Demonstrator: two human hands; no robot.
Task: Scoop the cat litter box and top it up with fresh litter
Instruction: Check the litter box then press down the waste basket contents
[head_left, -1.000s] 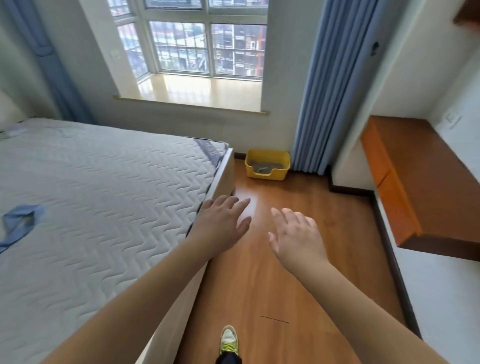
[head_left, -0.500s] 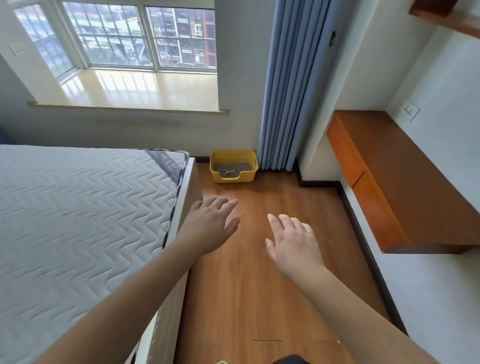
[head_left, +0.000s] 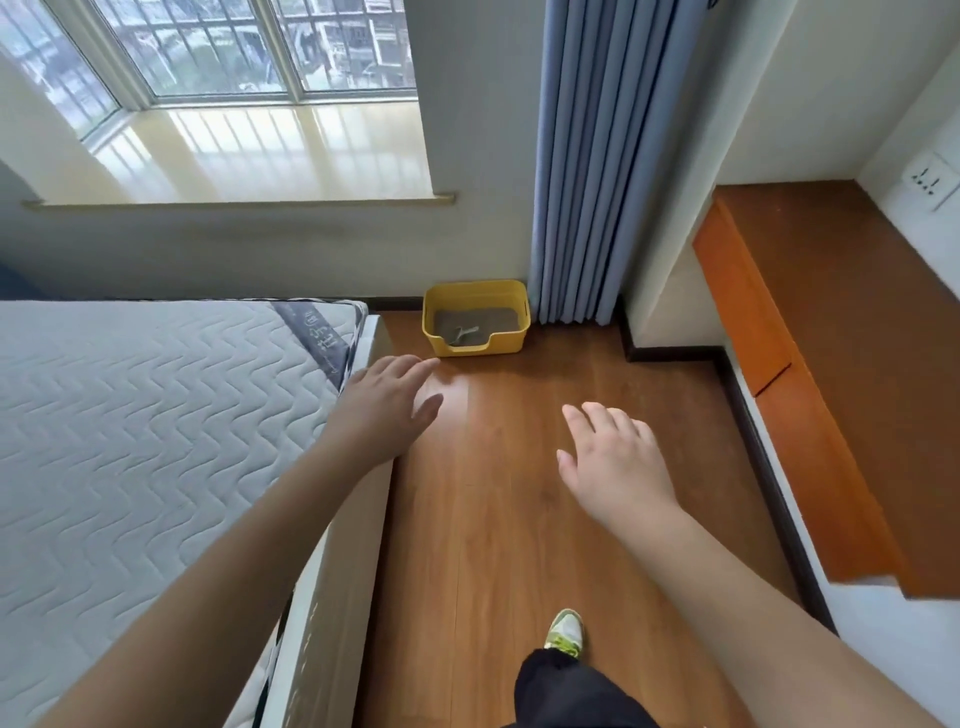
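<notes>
litter box (head_left: 476, 318) on floor by curtain (head_left: 587, 156), well ahead | left hand (head_left: 382, 410) + right hand (head_left: 613, 462) empty, fingers spread | prob a scoop (head_left: 462, 332) inside, blurry | stiff plastic, heavy w/ litter, grab rims both sides

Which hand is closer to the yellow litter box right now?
Left. The left hand hovers just short of the litter box; the right hand is farther back, to its right.

- Yellow litter box (head_left: 476, 321): open-topped, low front notch, on the floor at the far wall.
- Grey litter (head_left: 475, 318) inside, a pale scoop (head_left: 462, 332) lying on it.
</notes>
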